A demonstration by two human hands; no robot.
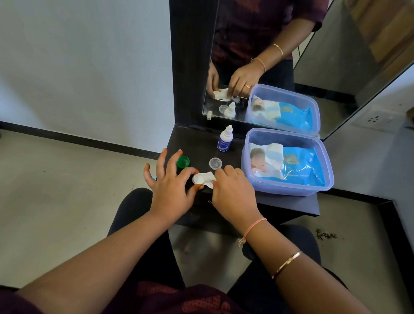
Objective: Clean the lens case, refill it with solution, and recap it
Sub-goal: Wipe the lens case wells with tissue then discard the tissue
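Mirror (264, 64) glass rises at the back of the dark shelf (289, 205) in front of you, doubling your hands and everything set out below it. On the shelf's right side sits a clear lidless plastic tub (248, 168) holding a blue pack of baby wipes (295, 168), one white sheet pulled up from its top. Your left hand (171, 191) is at the shelf's near edge with its outer fingers fanned wide and lifted, while thumb and forefinger pinch the left side of a white lens case (199, 179) that lies there. Your right hand (233, 193) is curled, its fingertips pressing a crumpled white wipe (209, 178) onto the case; the wipe hides most of it, so only a pale rounded well shows at the left. A small white dropper bottle of solution (224, 139) with a blue label stands upright and capped near the mirror, well behind the case. A green cap (183, 161) lies just beyond your left fingers, and a clear cap (215, 163) lies open side up just beyond your right fingertips, both off the case.
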